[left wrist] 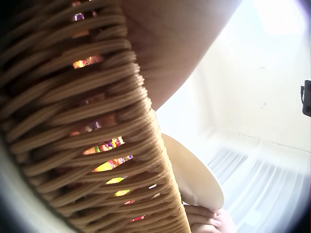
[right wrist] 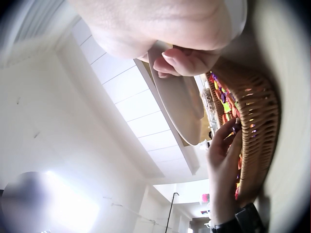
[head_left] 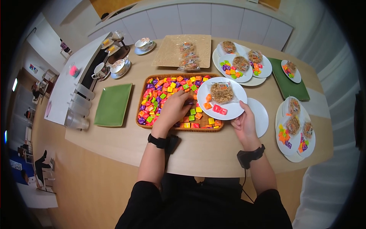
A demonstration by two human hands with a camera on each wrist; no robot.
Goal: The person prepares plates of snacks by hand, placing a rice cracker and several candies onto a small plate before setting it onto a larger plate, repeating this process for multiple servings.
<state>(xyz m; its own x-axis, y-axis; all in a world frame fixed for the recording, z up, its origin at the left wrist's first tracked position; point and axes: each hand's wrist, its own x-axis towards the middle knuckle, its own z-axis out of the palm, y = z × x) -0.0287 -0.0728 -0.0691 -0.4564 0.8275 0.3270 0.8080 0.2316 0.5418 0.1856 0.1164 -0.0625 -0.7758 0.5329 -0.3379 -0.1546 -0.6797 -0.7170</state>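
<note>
My left hand (head_left: 177,109) reaches into a wicker basket (head_left: 142,124) full of wrapped candies in red, orange, yellow, green and purple. In the right wrist view its thumb and fingers pinch a dark purple candy (right wrist: 236,127) just inside the basket's rim. With the thumb on top and the fingers curled underneath, my right hand (head_left: 245,124) grips a white plate (head_left: 237,100) by its edge, tilted over the basket's right end. On that plate lie a wrapped grain cake (head_left: 221,92), orange candies (head_left: 207,105) and red candies (head_left: 220,110).
Another white plate (head_left: 258,118) lies right of the held one. Filled plates stand on a round platter (head_left: 256,81), a green tray (head_left: 301,92) and an oval platter (head_left: 294,157). Wrapped cakes (head_left: 188,57) sit on a beige tray (head_left: 164,57). Left are a green plate (head_left: 112,107), teacups (head_left: 120,66) and plastic cups (head_left: 76,121).
</note>
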